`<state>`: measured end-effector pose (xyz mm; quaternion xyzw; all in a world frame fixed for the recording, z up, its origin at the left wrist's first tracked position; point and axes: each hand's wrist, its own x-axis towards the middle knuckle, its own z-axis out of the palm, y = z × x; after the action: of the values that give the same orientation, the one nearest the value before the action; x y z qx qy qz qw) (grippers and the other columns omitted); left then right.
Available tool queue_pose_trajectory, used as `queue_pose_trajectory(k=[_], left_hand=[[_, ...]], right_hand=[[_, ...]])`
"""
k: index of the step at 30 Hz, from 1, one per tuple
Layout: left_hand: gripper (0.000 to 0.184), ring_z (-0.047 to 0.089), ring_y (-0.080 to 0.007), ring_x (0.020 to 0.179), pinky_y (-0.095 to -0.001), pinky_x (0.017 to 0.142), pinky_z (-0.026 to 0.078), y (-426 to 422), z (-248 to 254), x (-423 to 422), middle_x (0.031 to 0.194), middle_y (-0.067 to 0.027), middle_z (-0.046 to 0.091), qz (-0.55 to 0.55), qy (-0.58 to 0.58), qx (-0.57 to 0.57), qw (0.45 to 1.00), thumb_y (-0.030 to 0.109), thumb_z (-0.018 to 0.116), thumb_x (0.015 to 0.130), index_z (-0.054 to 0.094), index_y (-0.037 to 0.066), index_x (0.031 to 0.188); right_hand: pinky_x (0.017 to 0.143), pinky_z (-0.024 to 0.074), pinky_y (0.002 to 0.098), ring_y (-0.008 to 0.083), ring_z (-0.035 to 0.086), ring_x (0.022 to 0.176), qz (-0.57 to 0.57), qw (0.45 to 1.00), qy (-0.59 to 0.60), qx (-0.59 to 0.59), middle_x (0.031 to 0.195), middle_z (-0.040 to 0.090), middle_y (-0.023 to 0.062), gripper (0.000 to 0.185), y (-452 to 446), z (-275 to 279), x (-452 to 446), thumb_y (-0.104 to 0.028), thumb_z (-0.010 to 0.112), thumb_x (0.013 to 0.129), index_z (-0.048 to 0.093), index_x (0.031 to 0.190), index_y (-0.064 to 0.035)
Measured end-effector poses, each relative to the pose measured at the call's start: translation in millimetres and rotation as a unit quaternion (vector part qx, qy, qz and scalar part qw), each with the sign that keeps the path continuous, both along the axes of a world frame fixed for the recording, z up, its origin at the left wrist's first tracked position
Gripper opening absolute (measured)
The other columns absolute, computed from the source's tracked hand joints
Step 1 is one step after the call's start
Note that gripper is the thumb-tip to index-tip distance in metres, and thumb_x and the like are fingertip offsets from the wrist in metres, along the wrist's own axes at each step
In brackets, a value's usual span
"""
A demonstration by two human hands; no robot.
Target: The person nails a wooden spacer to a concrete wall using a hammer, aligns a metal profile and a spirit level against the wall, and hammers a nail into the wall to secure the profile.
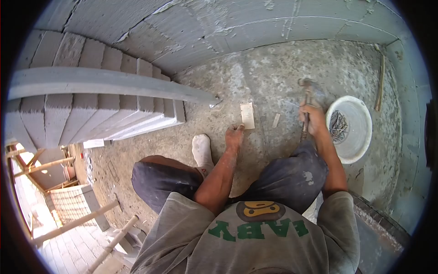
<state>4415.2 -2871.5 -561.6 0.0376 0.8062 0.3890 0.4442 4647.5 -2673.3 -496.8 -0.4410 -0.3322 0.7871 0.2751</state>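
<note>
On the concrete floor lies a small pale rectangular piece (247, 115). My left hand (235, 136) is at its lower left corner, fingers pressed together; what they hold, if anything, is too small to tell. My right hand (311, 118) is wrapped round the handle of a hammer (306, 124), whose blurred head is raised above the hand. Between my hands lies a smaller pale strip (276, 120). To the right of my right hand stands a white bucket (362, 137) with many nails (338, 126) inside.
Stacked grey blocks (82, 114) stand at the left, with a long grey bar (114, 84) across them. A grey block wall (273, 27) runs along the back. A wooden stick (380, 84) lies by the right wall. Wooden poles (75, 222) are at the lower left.
</note>
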Motion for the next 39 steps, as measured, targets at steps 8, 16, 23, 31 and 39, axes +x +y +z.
queue_pose_trajectory(k=[8, 16, 23, 31, 39], left_hand=[[0.039, 0.064, -0.017, 0.086, -0.0308, 0.074, 0.05, 44.3, 48.6, 55.6, 0.096, -0.0077, 0.067, -0.06, -0.14, 0.107, 0.983, 0.037, 0.062, 0.092, 0.063, 0.002, 0.108], [0.035, 0.066, -0.0178, 0.075, -0.0305, 0.071, 0.053, 60.3, 58.6, 61.1, 0.089, -0.0107, 0.07, -0.1, -0.124, 0.107, 0.981, 0.032, 0.059, 0.095, 0.064, -0.001, 0.104], [0.034, 0.065, -0.0139, 0.07, -0.0282, 0.064, 0.052, 63.9, 82.5, 50.6, 0.082, -0.0079, 0.07, -0.129, -0.085, 0.141, 0.978, 0.032, 0.061, 0.094, 0.069, 0.0, 0.094], [0.038, 0.06, -0.0118, 0.067, -0.0282, 0.064, 0.048, 93.7, 164.5, 7.3, 0.075, -0.0057, 0.068, -0.212, 0.021, 0.267, 0.94, 0.037, 0.062, 0.092, 0.07, -0.001, 0.094], [0.047, 0.052, -0.0264, 0.111, -0.0382, 0.092, 0.044, 34.7, 346.3, -93.3, 0.117, -0.0151, 0.053, -0.015, 0.597, 0.346, 0.724, 0.032, 0.063, 0.09, 0.054, 0.001, 0.124]], right_hand=[[0.053, 0.0448, 0.029, 0.0169, 0.056, 0.055, 0.12, 0.986, -0.05, -0.103, 0.073, 0.063, 0.0095, 0.037, -49.1, -30.5, -28.3, -0.002, 0.062, 0.073, 0.056, 0.109, 0.0049], [0.066, 0.0489, 0.0317, 0.0207, 0.064, 0.068, 0.184, 0.969, -0.155, -0.051, 0.083, 0.067, 0.0112, 0.039, -38.6, -39.3, 10.3, -0.016, 0.068, 0.078, 0.058, 0.111, 0.0034], [0.091, 0.0455, 0.0343, 0.0259, 0.062, 0.102, 0.274, 0.85, -0.36, 0.271, 0.109, 0.066, 0.0167, 0.047, -12.2, 9.2, -5.7, -0.031, 0.064, 0.084, 0.06, 0.119, 0.0001], [0.061, 0.0505, 0.0297, 0.0141, 0.062, 0.067, 0.423, 0.841, -0.23, 0.247, 0.078, 0.066, 0.01, 0.026, 0.6, 116.3, -81.0, -0.014, 0.057, 0.09, 0.061, 0.111, 0.001], [0.063, 0.052, 0.0322, 0.0155, 0.062, 0.059, 0.371, 0.804, -0.259, 0.385, 0.069, 0.065, 0.0117, 0.037, 17.7, 193.9, -193.7, -0.005, 0.053, 0.081, 0.061, 0.118, -0.0073]])
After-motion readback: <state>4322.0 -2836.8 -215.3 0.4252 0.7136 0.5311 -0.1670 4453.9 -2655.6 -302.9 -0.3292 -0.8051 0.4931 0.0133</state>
